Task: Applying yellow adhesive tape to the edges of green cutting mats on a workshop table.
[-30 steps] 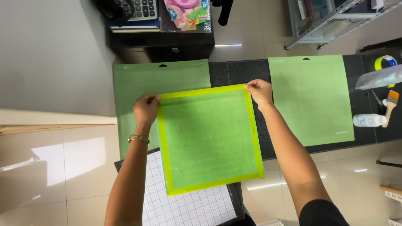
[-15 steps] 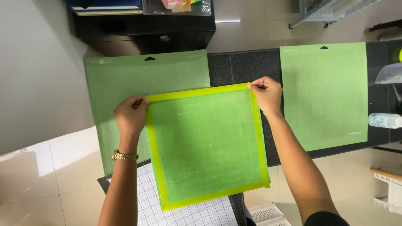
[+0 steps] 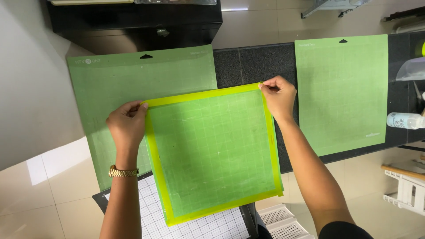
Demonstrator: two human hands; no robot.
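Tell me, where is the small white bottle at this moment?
In the head view, the small white bottle lies on its side at the far right edge, on the dark counter, just right of the right-hand green mat.

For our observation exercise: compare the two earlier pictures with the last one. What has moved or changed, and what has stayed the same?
The yellow-edged green gridded mat has drifted a little toward the pale green mat on the left, overlapping it more. Nothing was picked up or released: the left hand and right hand still pinch its top corners. Both pale green mats, including the right one, and the white gridded board stay put.
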